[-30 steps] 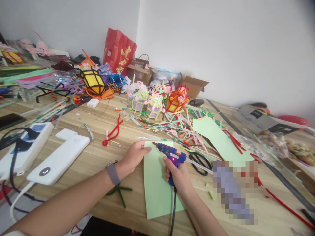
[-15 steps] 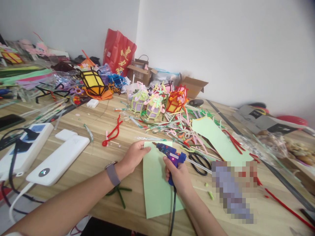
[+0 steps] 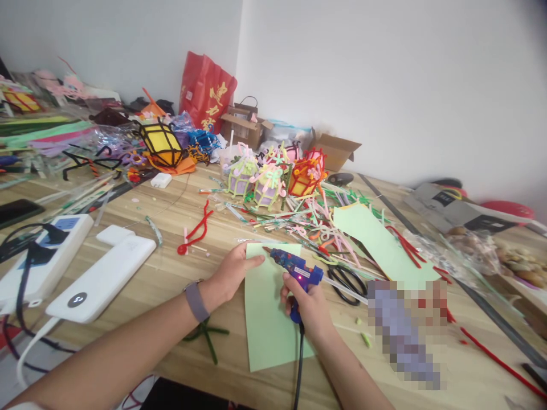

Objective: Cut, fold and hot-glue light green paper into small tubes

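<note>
My right hand (image 3: 311, 307) is wrapped round the handle of a blue hot glue gun (image 3: 297, 267), whose small light glows. A clear glue stick (image 3: 342, 285) sticks out of its back end. The nozzle points left, over the top part of a light green sheet of paper (image 3: 269, 330); whether it touches the paper I cannot tell. With the thumb on top, my left hand (image 3: 231, 272) pinches the upper left edge of that sheet. Black-handled scissors (image 3: 348, 285) lie just right of the glue gun, their blades partly hidden.
A white power bank (image 3: 102, 273) and a power strip (image 3: 47, 256) lie at left. Pipe-cleaner lanterns (image 3: 267, 185) stand behind a heap of pipe-cleaner scraps. More green paper (image 3: 380, 245) lies at right. A green pipe-cleaner piece (image 3: 207, 336) rests beside my left forearm.
The green sheet has shifted slightly left and its lower end has swung a little, with my left hand still pinching it. The glue gun stays at nearly the same spot.
</note>
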Motion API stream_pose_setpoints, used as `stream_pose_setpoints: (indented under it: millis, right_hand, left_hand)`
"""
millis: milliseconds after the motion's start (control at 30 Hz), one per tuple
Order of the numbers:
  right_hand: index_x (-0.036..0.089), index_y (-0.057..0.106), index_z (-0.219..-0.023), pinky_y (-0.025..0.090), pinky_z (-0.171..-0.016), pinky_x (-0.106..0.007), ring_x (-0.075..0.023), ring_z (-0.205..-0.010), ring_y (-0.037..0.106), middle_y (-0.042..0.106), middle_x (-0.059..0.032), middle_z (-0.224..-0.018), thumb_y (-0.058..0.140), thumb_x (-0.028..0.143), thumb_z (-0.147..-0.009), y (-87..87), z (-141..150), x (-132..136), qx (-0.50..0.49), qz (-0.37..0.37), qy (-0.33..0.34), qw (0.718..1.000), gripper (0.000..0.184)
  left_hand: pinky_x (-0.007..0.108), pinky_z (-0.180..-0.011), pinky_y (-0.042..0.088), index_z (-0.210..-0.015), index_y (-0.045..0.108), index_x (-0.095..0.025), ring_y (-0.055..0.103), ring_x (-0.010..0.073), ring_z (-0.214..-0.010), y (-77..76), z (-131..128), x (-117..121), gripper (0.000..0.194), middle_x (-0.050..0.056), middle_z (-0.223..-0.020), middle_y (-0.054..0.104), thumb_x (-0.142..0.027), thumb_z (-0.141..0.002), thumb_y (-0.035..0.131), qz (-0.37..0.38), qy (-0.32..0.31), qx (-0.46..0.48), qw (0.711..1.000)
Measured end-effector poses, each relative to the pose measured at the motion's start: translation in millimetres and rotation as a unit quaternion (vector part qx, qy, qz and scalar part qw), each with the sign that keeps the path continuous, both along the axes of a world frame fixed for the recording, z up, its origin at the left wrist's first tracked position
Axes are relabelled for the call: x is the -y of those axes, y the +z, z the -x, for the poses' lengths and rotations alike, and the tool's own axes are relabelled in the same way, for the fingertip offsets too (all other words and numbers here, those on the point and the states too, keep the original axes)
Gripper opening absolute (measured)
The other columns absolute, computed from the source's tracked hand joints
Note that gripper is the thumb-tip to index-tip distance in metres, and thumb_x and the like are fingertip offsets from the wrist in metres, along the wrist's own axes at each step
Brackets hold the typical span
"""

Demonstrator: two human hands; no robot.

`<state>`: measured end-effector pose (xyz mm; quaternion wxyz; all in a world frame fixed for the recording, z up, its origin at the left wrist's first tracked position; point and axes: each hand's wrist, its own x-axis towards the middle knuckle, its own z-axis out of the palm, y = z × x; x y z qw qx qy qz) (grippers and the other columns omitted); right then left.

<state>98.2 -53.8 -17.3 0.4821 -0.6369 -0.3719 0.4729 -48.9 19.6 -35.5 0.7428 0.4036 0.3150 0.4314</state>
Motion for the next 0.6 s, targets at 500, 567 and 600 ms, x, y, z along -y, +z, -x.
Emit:
stream_pose_setpoints:
  millis: [500, 567, 600]
  right_hand:
    - [0.018, 0.053, -0.053, 0.035, -0.035, -0.021, -0.0076, -0.032, 0.045, 0.053, 0.0025, -0.045, 0.072, 0.064, -0.058, -3.4, 0.3, -0.2, 0.001, -0.006, -0.009, 1.0, 0.05]
    - [0.018, 0.052, -0.051, 0.036, -0.036, -0.021, -0.0075, -0.032, 0.045, 0.052, 0.0027, -0.044, 0.073, 0.064, -0.058, -3.3, 0.0, -0.1, -0.003, -0.003, -0.008, 1.0, 0.05]
    - [0.018, 0.051, -0.05, 0.036, -0.036, -0.021, -0.0076, -0.032, 0.045, 0.051, 0.0027, -0.043, 0.073, 0.063, -0.059, -3.3, -0.2, -0.1, -0.004, -0.001, -0.007, 1.0, 0.051]
  left_hand:
    - [0.035, -0.068, 0.053, -0.099, 0.069, -0.012, 0.069, 0.0228, -0.067, -1.3, 0.0, 1.7, 0.038, 0.007, -0.079, 0.075, -0.032, -0.067, 0.075, 0.005, -0.018, -0.027, 0.999]
    - [0.035, -0.068, 0.053, -0.099, 0.069, -0.013, 0.069, 0.0229, -0.067, -0.5, -0.1, 2.1, 0.038, 0.007, -0.08, 0.075, -0.033, -0.068, 0.075, 0.005, -0.019, -0.027, 0.999]
    - [0.034, -0.068, 0.053, -0.099, 0.069, -0.013, 0.069, 0.0228, -0.067, 0.1, -0.1, 2.3, 0.038, 0.007, -0.08, 0.075, -0.033, -0.067, 0.075, 0.005, -0.017, -0.027, 0.999]
